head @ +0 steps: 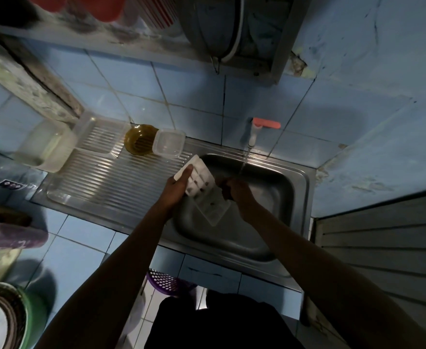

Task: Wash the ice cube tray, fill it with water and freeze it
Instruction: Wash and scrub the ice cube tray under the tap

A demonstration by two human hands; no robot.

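Note:
A white ice cube tray [208,197] is held tilted over the steel sink basin [270,197]. My left hand [178,185] grips its far left end, fingers curled over the rim. Against the tray's right edge lies my right hand [234,190], its fingers curled; the blur hides whether they pinch the tray or rub it. Water runs from the wall tap [253,133] with a red handle, falling just beside my right hand.
On the ribbed drainboard [111,180] stand an amber glass bowl [139,141], a small clear lidded box [169,142] and larger clear containers [45,147]. A shelf with a pot hangs overhead. A purple basket [166,280] sits on the floor.

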